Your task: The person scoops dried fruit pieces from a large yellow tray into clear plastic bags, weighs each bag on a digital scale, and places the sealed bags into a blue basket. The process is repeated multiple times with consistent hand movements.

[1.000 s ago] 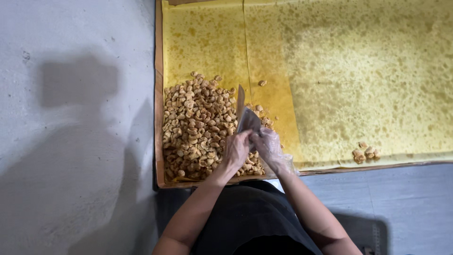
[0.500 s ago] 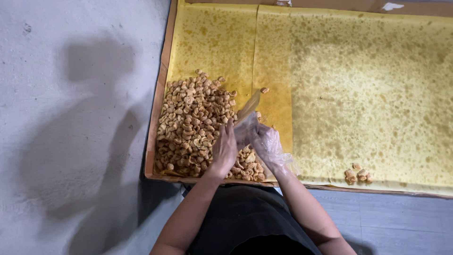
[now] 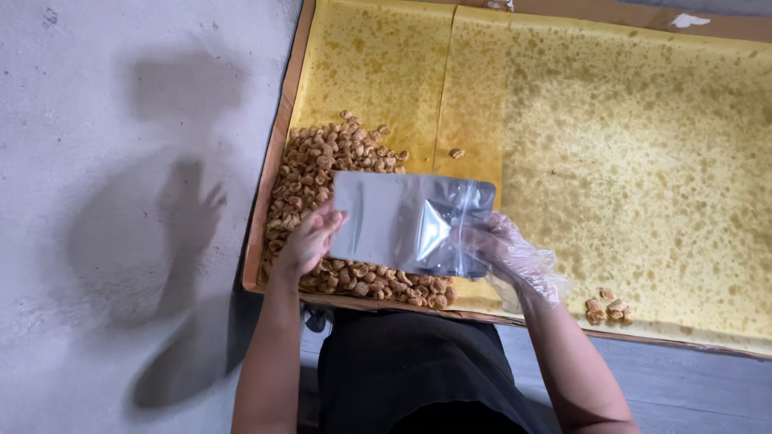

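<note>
Hands: both clamped on one silver pouch, held flat over the snack pile.
Left hand [image 3: 310, 239]: bare, fingers pinching the pouch's left edge.
Right hand [image 3: 503, 249]: in a clear plastic glove, gripping the right edge.
Pouch [image 3: 410, 223]: shiny, foil-like, creased, hovering just above the tray's near-left corner.
Snacks [image 3: 322, 173]: golden-brown pieces heaped beneath and behind the pouch.
Stray pieces [image 3: 609, 308]: small cluster near the front edge, well apart to the right.
Tray [image 3: 269, 181]: brown rim, lined with oil-spotted yellow paper [image 3: 627, 161].
Floor [image 3: 121, 201]: grey concrete, shadowed.
</note>
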